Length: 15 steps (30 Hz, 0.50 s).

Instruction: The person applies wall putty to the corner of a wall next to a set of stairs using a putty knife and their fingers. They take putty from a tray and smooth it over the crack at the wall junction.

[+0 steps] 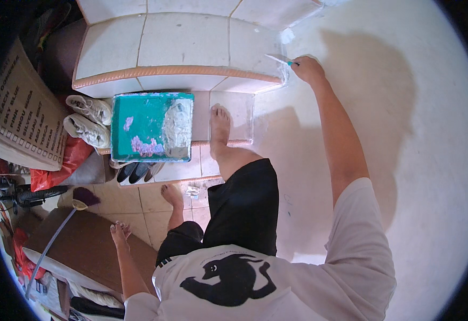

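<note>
My right hand (308,69) is closed round the green and dark handle of a putty knife (277,58). Its pale blade points left over the edge of a tiled stair step, close to the white wall (351,134). Down at the lower left hangs my left hand (120,233), its fingers apart and nothing in them; whitish smears show on the fingers. A green paint tray (151,122) rests on a lower step, with a lump of white paste (178,127) at its right side and lilac patches on its floor.
White sneakers (89,122) stand left of the tray, darker shoes (132,171) below it. A cardboard box (25,107), a red plastic bag (65,166) and a brown box (84,241) with a long-handled tool (52,241) crowd the left. My bare feet straddle two levels.
</note>
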### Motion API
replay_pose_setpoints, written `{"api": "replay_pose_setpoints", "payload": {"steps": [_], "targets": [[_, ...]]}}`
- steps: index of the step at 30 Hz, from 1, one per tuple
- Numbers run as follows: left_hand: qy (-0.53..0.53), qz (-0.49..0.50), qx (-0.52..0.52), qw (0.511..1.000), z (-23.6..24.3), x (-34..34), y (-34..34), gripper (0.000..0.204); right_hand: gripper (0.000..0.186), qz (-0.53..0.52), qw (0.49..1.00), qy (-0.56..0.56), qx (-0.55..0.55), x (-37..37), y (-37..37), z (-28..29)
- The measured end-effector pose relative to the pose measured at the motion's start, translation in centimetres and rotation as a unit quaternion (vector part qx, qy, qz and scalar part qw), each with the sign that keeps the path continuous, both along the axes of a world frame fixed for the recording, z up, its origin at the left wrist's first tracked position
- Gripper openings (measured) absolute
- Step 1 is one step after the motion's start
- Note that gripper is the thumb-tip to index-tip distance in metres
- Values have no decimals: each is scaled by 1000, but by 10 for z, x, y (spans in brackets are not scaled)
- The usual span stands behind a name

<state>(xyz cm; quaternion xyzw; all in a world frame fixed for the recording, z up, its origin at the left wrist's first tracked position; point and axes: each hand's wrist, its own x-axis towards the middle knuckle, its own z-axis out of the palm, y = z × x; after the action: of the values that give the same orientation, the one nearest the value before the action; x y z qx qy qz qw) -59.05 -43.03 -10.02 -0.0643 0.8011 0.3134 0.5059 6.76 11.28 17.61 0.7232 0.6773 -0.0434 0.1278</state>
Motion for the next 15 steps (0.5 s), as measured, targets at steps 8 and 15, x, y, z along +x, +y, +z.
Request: {"api": "replay_pose_setpoints", "payload": {"steps": [8, 15], "targets": [[21, -31, 22, 999, -2, 4, 2, 64, 33, 17, 999, -6, -49, 13, 3, -7], [2, -49, 52, 997, -17, 11, 16, 59, 34, 73, 995, 9, -65, 20, -27, -7]]}}
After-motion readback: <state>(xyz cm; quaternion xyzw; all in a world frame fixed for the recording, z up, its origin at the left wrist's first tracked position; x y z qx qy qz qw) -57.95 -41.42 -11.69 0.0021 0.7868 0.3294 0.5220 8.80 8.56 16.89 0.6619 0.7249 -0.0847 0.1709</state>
